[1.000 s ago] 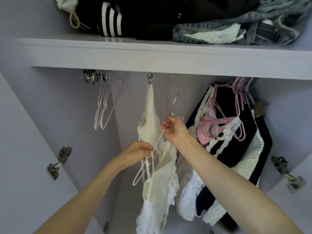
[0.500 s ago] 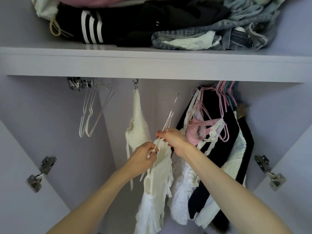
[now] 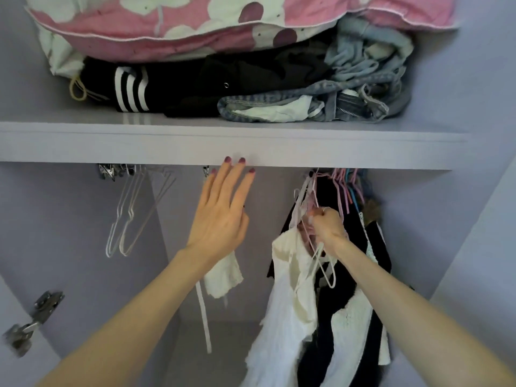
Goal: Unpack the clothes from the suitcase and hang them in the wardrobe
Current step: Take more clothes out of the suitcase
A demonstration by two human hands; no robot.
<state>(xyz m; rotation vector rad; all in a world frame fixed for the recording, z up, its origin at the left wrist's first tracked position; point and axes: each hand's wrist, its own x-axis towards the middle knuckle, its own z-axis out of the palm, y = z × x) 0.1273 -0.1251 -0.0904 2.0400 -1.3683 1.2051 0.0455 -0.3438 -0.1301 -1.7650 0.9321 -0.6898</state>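
**White top held up at the crowded end of the rail**

The right hand (image 3: 326,227) was clenched, its fingers curled round the neck of a white hanger (image 3: 321,263) up among the pink hangers (image 3: 342,191) at the right end of the wardrobe. A white top (image 3: 284,297) hung from that hanger, draped down in front of the dark and white clothes (image 3: 360,317) already there. Whether the hook had caught the rail could not be seen.

The left hand (image 3: 220,216) was raised flat, fingers straight and slightly spread, fingertips level with the front edge of the shelf (image 3: 111,143) and holding nothing. Behind its wrist a small white garment (image 3: 223,277) hung from a clip (image 3: 205,171). Two bare hangers (image 3: 125,219) hung further left. Folded clothes (image 3: 195,90) and a pink quilt (image 3: 167,26) were piled on the shelf.
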